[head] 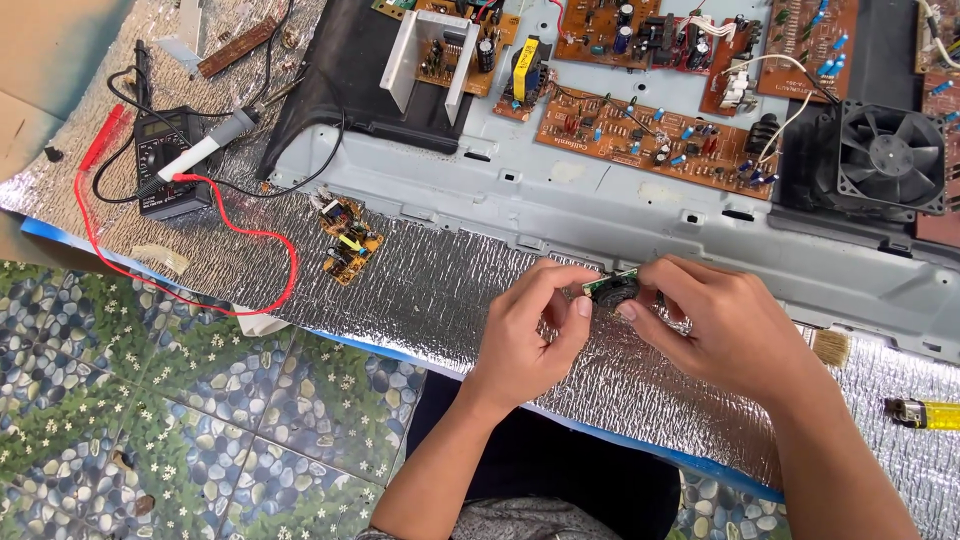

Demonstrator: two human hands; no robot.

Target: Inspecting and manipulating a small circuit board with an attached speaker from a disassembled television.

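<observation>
Both hands, left hand [530, 325] and right hand [715, 325], pinch a small round black component on a green board [610, 290] in fingertip grips, held just below the grey chassis [560, 190]; inspection apparently underway, steady turning needed next.

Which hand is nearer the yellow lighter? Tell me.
Right. The right hand is up and left of the yellow lighter, across bare foil mat. The left hand is farther left, beyond the small black part both hands pinch.
</observation>
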